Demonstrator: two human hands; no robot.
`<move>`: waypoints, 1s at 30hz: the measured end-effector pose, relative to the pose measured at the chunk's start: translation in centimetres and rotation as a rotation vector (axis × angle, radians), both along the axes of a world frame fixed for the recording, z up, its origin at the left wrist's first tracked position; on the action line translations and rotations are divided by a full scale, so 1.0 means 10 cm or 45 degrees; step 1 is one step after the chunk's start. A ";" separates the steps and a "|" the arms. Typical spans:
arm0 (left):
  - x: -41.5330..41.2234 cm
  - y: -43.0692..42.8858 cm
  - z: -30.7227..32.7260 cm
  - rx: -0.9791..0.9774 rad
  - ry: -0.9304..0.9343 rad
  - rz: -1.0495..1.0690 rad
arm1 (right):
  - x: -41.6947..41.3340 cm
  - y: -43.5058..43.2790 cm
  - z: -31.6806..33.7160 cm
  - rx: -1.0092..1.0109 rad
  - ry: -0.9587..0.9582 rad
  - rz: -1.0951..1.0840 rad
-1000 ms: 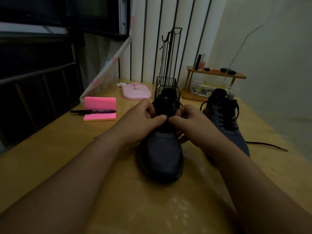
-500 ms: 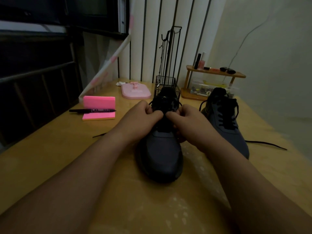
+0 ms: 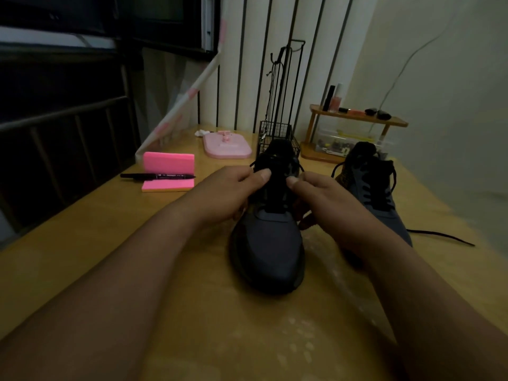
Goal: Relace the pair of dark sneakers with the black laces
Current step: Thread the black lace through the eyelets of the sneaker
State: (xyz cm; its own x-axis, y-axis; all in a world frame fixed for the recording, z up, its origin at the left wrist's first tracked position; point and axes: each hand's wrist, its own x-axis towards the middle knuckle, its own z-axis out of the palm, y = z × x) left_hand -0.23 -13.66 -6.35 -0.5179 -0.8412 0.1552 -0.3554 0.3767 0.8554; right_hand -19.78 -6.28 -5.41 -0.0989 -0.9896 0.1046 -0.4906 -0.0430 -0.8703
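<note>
A dark sneaker (image 3: 270,243) stands on the wooden table (image 3: 110,243), toe toward me. My left hand (image 3: 228,193) pinches a black lace at the left side of its tongue. My right hand (image 3: 324,199) pinches the lace at the right side. The two thumbs lie apart, with the black lace area (image 3: 276,185) showing between them. The second dark sneaker (image 3: 376,188) stands to the right, laced, with one black lace end (image 3: 439,235) trailing across the table.
A pink sticky-note pad (image 3: 168,174) and a black marker (image 3: 158,176) lie at the left. A pink stand (image 3: 226,145), a black wire basket (image 3: 277,134) and a small wooden shelf (image 3: 357,119) with cosmetics stand at the back. A dark railing borders the left edge.
My hands have moved apart from the middle of the tongue, each drawing the lace out to its own side.
</note>
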 end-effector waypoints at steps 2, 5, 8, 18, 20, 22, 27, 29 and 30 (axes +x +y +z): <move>0.05 -0.03 -0.01 0.161 -0.001 -0.078 | -0.05 0.04 0.03 0.118 -0.133 0.092; 0.08 -0.07 -0.03 0.120 -0.080 -0.154 | -0.10 0.03 0.02 0.176 -0.074 0.158; 0.10 -0.09 -0.06 0.095 -0.070 -0.182 | -0.14 0.02 0.02 0.194 -0.030 0.195; 0.10 -0.07 -0.05 0.143 -0.054 -0.193 | -0.20 0.04 0.04 0.307 -0.128 0.261; 0.04 -0.05 -0.06 0.138 -0.007 -0.123 | -0.18 0.04 0.04 0.309 -0.181 0.225; -0.04 -0.05 -0.09 0.054 0.025 -0.023 | -0.12 0.04 0.03 0.293 -0.218 0.176; -0.09 -0.03 -0.06 0.017 0.002 0.018 | 0.01 -0.01 0.00 0.162 0.054 0.005; -0.07 -0.03 -0.05 0.019 -0.043 0.013 | 0.04 -0.03 0.01 0.111 0.133 -0.042; -0.06 -0.03 -0.04 0.007 -0.062 0.015 | 0.04 -0.03 0.01 0.095 0.162 -0.064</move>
